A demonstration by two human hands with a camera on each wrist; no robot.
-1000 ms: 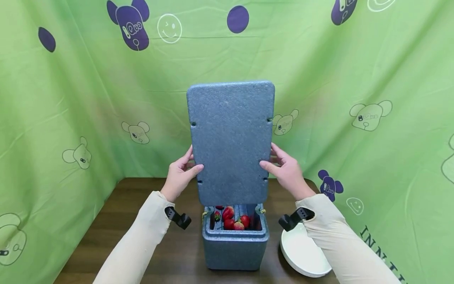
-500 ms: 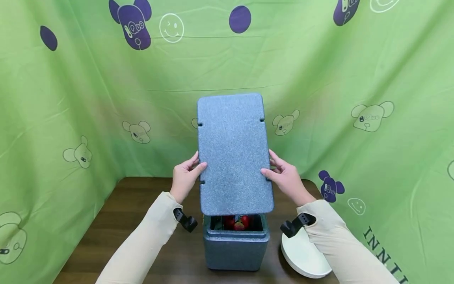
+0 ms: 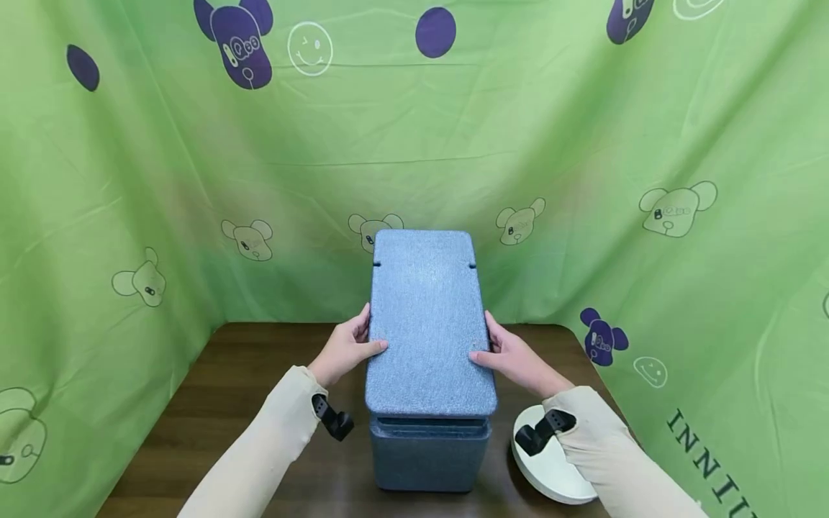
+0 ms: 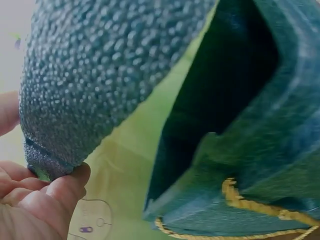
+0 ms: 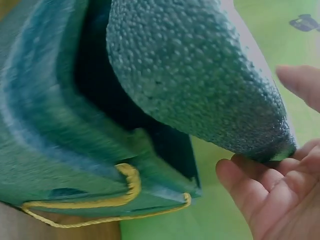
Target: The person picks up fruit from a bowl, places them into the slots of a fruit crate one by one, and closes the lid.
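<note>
Between both hands is a grey-blue foam lid [image 3: 427, 324], tilted above a foam cooler box [image 3: 430, 457] of the same colour. My left hand [image 3: 346, 347] grips the lid's left edge, thumb on top and fingers around the side. On the opposite edge, my right hand [image 3: 514, 357] holds it the same way. In both wrist views a gap shows between the lid [image 4: 110, 70] and the box rim [image 5: 55, 110], with a dark interior. Yellow rope [image 5: 100, 201] is threaded through the box's side. The lid hides the box's inside in the head view.
A white round dish [image 3: 550, 467] stands right of the box, partly under the right forearm. All of this rests on a dark wooden table [image 3: 252, 388]. Green printed cloth [image 3: 414, 137] hangs behind and at both sides.
Both hands have lowered the lid and tipped it from nearly upright toward flat over the box. The strawberries seen inside earlier are now covered from the head view.
</note>
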